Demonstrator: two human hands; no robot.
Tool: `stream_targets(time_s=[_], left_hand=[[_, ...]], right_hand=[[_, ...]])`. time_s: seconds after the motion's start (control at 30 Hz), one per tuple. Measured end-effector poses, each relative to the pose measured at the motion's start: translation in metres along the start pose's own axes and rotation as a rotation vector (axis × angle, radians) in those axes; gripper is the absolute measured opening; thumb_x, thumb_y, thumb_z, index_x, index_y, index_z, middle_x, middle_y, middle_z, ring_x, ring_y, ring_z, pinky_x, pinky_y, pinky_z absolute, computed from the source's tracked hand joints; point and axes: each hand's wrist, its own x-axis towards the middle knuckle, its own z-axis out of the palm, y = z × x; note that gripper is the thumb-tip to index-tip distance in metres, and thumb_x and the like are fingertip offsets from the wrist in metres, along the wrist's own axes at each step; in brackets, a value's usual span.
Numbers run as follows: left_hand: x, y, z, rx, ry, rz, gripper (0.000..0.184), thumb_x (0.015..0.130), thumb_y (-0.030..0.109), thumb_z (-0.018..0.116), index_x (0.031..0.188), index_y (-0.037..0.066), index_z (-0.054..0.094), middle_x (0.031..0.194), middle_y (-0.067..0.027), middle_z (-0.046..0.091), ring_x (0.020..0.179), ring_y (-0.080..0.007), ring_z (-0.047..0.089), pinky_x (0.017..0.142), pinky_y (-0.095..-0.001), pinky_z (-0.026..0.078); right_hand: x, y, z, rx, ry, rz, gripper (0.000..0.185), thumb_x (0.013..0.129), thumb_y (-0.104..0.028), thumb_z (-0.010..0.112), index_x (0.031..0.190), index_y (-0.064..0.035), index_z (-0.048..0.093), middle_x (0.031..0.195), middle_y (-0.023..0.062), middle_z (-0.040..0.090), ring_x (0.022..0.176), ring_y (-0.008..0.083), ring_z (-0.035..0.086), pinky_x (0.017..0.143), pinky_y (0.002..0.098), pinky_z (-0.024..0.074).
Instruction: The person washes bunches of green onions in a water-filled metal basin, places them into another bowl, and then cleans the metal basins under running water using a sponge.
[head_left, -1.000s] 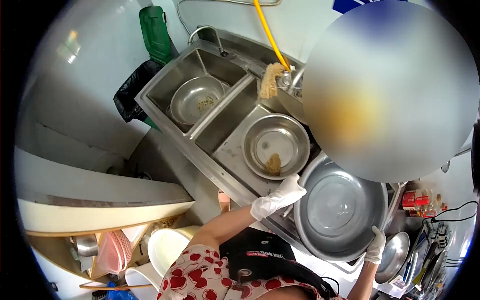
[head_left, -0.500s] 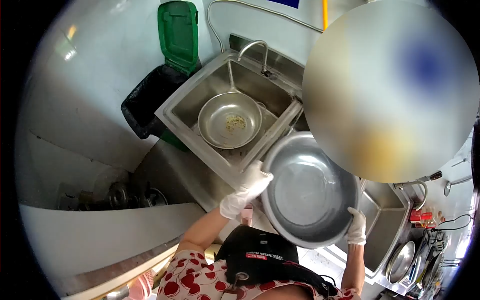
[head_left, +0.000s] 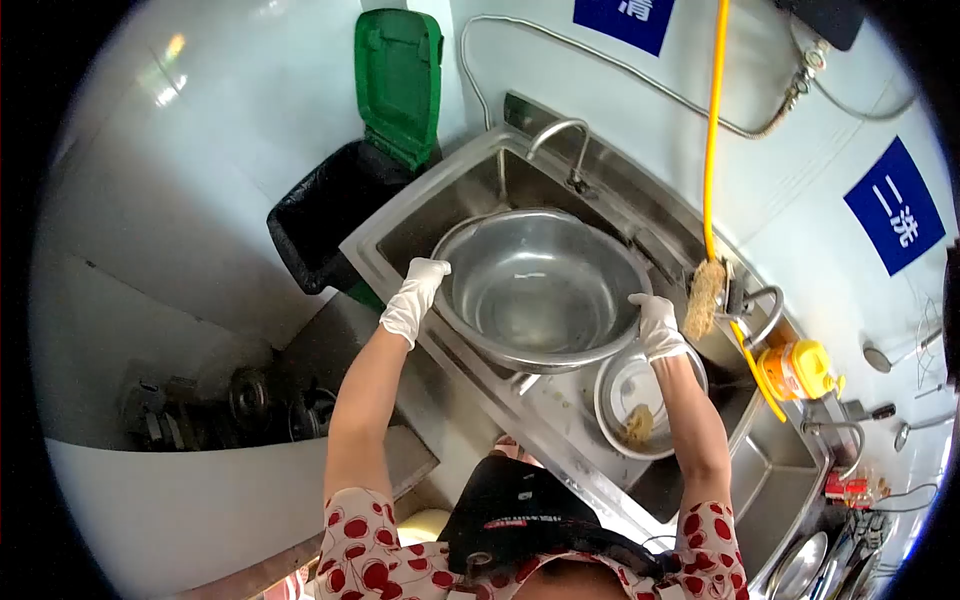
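A large grey metal basin (head_left: pixel 540 290) is held over the left sink compartment and its divider. My left hand (head_left: pixel 421 292), in a white glove, is closed on the basin's left rim. On its right rim my right hand (head_left: pixel 655 322), also gloved, is closed. Below my right wrist, a smaller steel basin (head_left: pixel 610 400) with a tan scrubber (head_left: pixel 637 425) in it sits in the middle compartment. The pan seen earlier in the left compartment is hidden by the large basin.
Left of the sink (head_left: pixel 470 365) stands a green-lidded bin (head_left: pixel 400 85) with a black liner. Faucets (head_left: pixel 560 135), a hanging sponge (head_left: pixel 705 298), a yellow hose (head_left: pixel 714 130) and a yellow bottle (head_left: pixel 797 369) line the back. Pans (head_left: pixel 800 565) are at the lower right.
Both hands have carried the large basin leftward from the sink's right part to over the left compartment. The camera view has shifted, and the round blur at the upper right is gone.
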Motion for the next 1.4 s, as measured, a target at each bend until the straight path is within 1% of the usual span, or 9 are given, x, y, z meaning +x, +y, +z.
stream_targets(time_s=[0.3, 0.4, 0.43, 0.5, 0.57, 0.63, 0.77, 1.13, 1.4], left_hand=[[0.097, -0.015, 0.002, -0.122, 0.012, -0.022, 0.037, 0.076, 0.016, 0.069, 0.099, -0.012, 0.064, 0.098, -0.0228, 0.066, 0.092, -0.0313, 0.063, 0.084, -0.0379, 0.046], [0.115, -0.022, -0.004, -0.116, -0.012, -0.071, 0.04, 0.077, 0.017, 0.069, 0.103, -0.012, 0.062, 0.106, -0.0242, 0.064, 0.098, -0.0321, 0.062, 0.087, -0.0379, 0.045], [0.122, -0.029, -0.006, -0.118, -0.037, -0.092, 0.041, 0.077, 0.016, 0.069, 0.105, -0.012, 0.061, 0.108, -0.0244, 0.063, 0.099, -0.0322, 0.061, 0.087, -0.038, 0.045], [0.128, -0.036, -0.013, -0.143, -0.076, -0.094, 0.041, 0.078, 0.016, 0.069, 0.106, -0.012, 0.061, 0.109, -0.0249, 0.062, 0.099, -0.0327, 0.061, 0.087, -0.0384, 0.045], [0.131, -0.04, -0.019, -0.143, -0.099, -0.123, 0.041, 0.079, 0.016, 0.068, 0.107, -0.012, 0.06, 0.11, -0.0252, 0.062, 0.099, -0.0329, 0.061, 0.086, -0.0391, 0.046], [0.125, -0.037, -0.027, -0.118, -0.101, -0.187, 0.041, 0.08, 0.017, 0.068, 0.108, -0.012, 0.059, 0.111, -0.0252, 0.062, 0.098, -0.0326, 0.061, 0.083, -0.0401, 0.047], [0.124, -0.047, -0.035, -0.01, -0.112, -0.241, 0.042, 0.081, 0.018, 0.067, 0.11, -0.011, 0.058, 0.108, -0.0241, 0.062, 0.095, -0.0325, 0.062, 0.076, -0.0416, 0.049], [0.132, -0.087, -0.028, 0.111, -0.378, -0.252, 0.038, 0.086, 0.012, 0.061, 0.117, -0.008, 0.052, 0.113, -0.0216, 0.057, 0.098, -0.0333, 0.059, 0.072, -0.0426, 0.057], [0.104, -0.118, 0.044, -0.141, -0.558, -0.57, 0.028, 0.08, 0.004, 0.06, 0.104, -0.008, 0.054, 0.103, -0.0217, 0.058, 0.086, -0.0353, 0.063, 0.07, -0.0444, 0.057]], right_hand=[[0.063, -0.019, 0.078, 0.0, 0.058, -0.075, 0.022, 0.071, -0.012, 0.073, 0.072, 0.0055, 0.061, 0.065, 0.0082, 0.058, 0.063, 0.0205, 0.053, 0.063, 0.0333, 0.0439], [0.086, -0.021, 0.086, -0.172, 0.023, -0.13, 0.026, 0.073, -0.017, 0.071, 0.084, 0.007, 0.068, 0.088, 0.0172, 0.069, 0.077, 0.0215, 0.063, 0.073, 0.0323, 0.0474], [0.082, -0.03, 0.087, -0.588, -0.04, -0.352, 0.024, 0.077, -0.017, 0.068, 0.085, 0.0057, 0.068, 0.087, 0.0177, 0.068, 0.08, 0.0214, 0.064, 0.073, 0.0324, 0.0478], [0.051, -0.061, 0.108, -0.377, -0.014, -0.123, 0.022, 0.081, -0.018, 0.065, 0.09, 0.0024, 0.068, 0.087, 0.0169, 0.068, 0.081, 0.0209, 0.065, 0.073, 0.0333, 0.0486], [0.076, -0.045, 0.111, -0.438, -0.059, -0.286, 0.02, 0.081, -0.016, 0.065, 0.086, 0.0036, 0.066, 0.079, 0.0156, 0.065, 0.067, 0.0235, 0.06, 0.068, 0.0336, 0.046], [0.04, -0.077, 0.133, -0.285, 0.013, -0.109, 0.021, 0.078, -0.016, 0.068, 0.082, 0.0044, 0.065, 0.076, 0.0155, 0.063, 0.065, 0.0247, 0.058, 0.065, 0.0345, 0.0441], [0.071, -0.061, 0.145, -0.288, -0.08, -0.254, 0.023, 0.073, -0.012, 0.07, 0.081, 0.0081, 0.063, 0.069, 0.0105, 0.059, 0.063, 0.0215, 0.054, 0.062, 0.0367, 0.0423], [0.072, -0.062, 0.144, -0.076, -0.216, -0.345, 0.032, 0.074, -0.002, 0.063, 0.103, 0.0111, 0.059, 0.093, 0.0152, 0.065, 0.077, 0.023, 0.06, 0.074, 0.0328, 0.0468], [0.041, -0.097, 0.096, -0.053, -0.301, -0.39, 0.037, 0.076, 0.006, 0.057, 0.113, 0.0084, 0.056, 0.095, 0.0102, 0.065, 0.078, 0.0182, 0.061, 0.073, 0.029, 0.0507]])
